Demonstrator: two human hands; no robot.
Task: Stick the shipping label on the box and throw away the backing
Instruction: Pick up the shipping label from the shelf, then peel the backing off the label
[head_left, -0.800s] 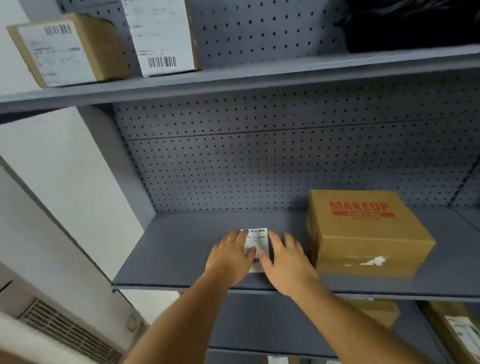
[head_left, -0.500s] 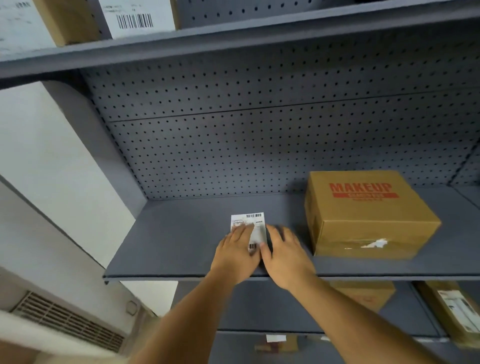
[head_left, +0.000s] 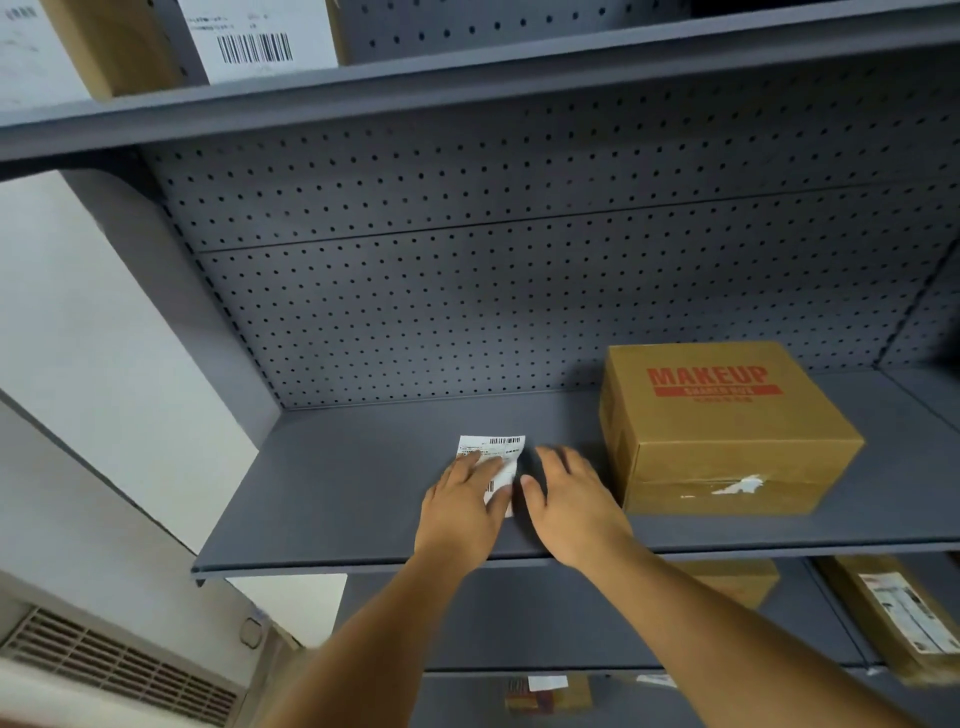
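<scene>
A white shipping label (head_left: 496, 448) with a barcode lies flat on the grey shelf (head_left: 337, 483). My left hand (head_left: 462, 506) rests palm down on its lower half, fingers spread, thumb at its right edge. My right hand (head_left: 569, 501) lies flat on the shelf just right of the label, fingers apart, holding nothing. A brown cardboard box (head_left: 722, 431) printed with red "MAKEUP" stands on the same shelf, right of my right hand, with torn white tape on its front.
A pegboard back panel (head_left: 519, 291) closes the shelf behind. The upper shelf (head_left: 467, 78) carries labelled boxes (head_left: 260, 36). Below are more cardboard boxes (head_left: 904, 618). A white wall and a vent grille (head_left: 104, 670) lie to the left.
My right hand has drawn slightly to the right, off the label. My left hand stays on the label. The view has tilted and closed in on the shelf.
</scene>
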